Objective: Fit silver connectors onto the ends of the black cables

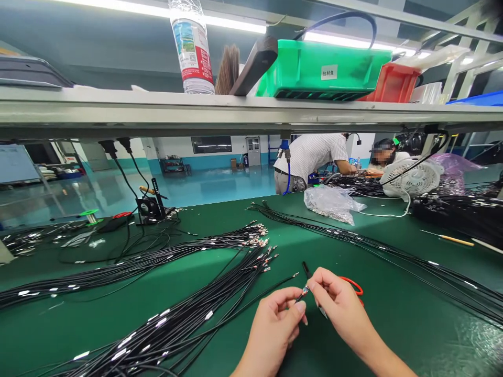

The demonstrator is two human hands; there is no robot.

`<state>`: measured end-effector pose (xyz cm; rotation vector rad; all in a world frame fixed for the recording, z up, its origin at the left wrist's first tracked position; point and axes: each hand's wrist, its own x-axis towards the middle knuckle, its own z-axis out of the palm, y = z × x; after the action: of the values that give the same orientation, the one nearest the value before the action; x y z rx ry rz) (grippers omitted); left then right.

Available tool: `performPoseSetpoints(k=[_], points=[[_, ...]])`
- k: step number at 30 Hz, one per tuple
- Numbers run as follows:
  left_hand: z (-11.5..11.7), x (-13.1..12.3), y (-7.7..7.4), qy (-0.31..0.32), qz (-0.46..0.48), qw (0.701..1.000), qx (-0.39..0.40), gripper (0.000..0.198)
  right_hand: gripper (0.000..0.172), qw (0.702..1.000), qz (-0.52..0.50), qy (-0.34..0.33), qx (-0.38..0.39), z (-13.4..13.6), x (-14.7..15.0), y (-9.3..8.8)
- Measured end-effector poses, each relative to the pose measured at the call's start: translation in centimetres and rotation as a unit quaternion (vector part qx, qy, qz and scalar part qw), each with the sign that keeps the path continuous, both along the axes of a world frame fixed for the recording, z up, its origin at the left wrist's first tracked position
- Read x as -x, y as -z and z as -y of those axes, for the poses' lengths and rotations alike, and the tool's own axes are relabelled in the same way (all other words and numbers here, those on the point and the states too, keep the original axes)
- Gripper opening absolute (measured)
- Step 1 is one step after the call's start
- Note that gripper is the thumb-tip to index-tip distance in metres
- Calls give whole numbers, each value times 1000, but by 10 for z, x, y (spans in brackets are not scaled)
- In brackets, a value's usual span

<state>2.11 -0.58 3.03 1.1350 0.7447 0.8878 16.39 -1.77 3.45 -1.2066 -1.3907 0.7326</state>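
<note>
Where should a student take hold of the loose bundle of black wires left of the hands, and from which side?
Grip the bundle of black wires around its middle, coming from the near side and closing over it from above. The wires lie fairly close together there, while the metal terminals at the far end fan apart and could snag.

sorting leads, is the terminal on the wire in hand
On: a metal terminal caps the wire's tip, held by the left hand and right hand.
</note>
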Motion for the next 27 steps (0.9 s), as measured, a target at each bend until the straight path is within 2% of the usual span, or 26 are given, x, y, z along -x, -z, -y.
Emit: performPoseSetpoints(k=[6,10,14,22,27], points=[[1,-2,-4,1,-6,1000,-19,47,31,999,44,6,-25,4,-1,-3],[2,-1,-10,-3,-35,999,-40,36,32,996,81,1,-49,7,2,-3],[5,2,-17,-2,-16,998,-59,25,36,994,87,-9,-61,9,5,-2],[5,4,-14,25,51,998,33,21,38,997,47,-28,-45,10,6,0],[5,6,-17,-12,31,998,53,25,37,998,39,-31,-31,11,9,-1]])
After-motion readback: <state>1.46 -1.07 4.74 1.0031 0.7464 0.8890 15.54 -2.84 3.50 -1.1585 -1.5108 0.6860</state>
